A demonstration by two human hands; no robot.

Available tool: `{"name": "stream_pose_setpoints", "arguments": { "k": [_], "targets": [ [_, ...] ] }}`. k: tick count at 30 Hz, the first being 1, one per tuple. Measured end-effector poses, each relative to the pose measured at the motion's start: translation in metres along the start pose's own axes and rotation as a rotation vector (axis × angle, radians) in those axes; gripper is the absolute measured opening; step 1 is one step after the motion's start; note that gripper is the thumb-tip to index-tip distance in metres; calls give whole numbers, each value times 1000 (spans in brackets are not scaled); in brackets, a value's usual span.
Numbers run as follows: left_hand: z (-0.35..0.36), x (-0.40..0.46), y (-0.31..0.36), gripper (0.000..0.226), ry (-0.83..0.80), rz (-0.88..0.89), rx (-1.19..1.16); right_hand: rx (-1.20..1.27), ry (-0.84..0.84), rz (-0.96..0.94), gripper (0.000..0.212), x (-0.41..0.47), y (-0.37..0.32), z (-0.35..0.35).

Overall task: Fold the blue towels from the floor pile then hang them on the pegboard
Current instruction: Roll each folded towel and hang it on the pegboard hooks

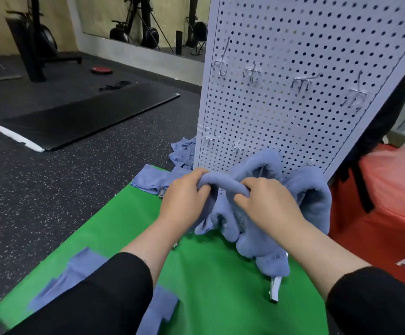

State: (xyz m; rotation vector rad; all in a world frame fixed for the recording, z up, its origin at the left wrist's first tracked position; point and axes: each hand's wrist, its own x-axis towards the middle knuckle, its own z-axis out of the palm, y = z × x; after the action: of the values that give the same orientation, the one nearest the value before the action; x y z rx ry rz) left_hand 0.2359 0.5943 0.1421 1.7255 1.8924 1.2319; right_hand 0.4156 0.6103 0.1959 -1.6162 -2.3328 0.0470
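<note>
A soft, fleecy blue towel (223, 183), bunched into a thick roll, hangs low against the white perforated metal pegboard (293, 81). The left hand (184, 198) and right hand (266, 204) each grip the roll, fingers curled round it, close together. The gripped stretch runs left to right; the rest droops in rumpled folds toward the flat green mat (208, 274) (its weave looks plush). More blue towels (183, 151) lie heaped on the speckled black rubber floor (39, 189) beside the pegboard's left edge. Bent wire hooks (252, 73) jut from the board.
</note>
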Motion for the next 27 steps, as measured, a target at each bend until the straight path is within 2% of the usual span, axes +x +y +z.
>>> {"name": "stream_pose_setpoints", "arguments": {
  "k": [3,9,12,16,20,27],
  "targets": [
    [-5,16,5,33,54,-45,-57,-21,4,4,26,21,-8,-7],
    [-1,52,28,42,164,-27,-207,25,55,40,18,76,-17,-39],
    [4,71,35,49,158,2,-163,89,110,92,27,100,-10,-58],
    [17,89,34,29,168,-2,-140,94,148,118,32,121,1,-67],
    [36,101,36,18,187,-9,-132,47,159,139,24,138,15,-60],
    [62,107,17,39,232,-2,-104,37,139,147,23,144,29,-30]
  ]
}}
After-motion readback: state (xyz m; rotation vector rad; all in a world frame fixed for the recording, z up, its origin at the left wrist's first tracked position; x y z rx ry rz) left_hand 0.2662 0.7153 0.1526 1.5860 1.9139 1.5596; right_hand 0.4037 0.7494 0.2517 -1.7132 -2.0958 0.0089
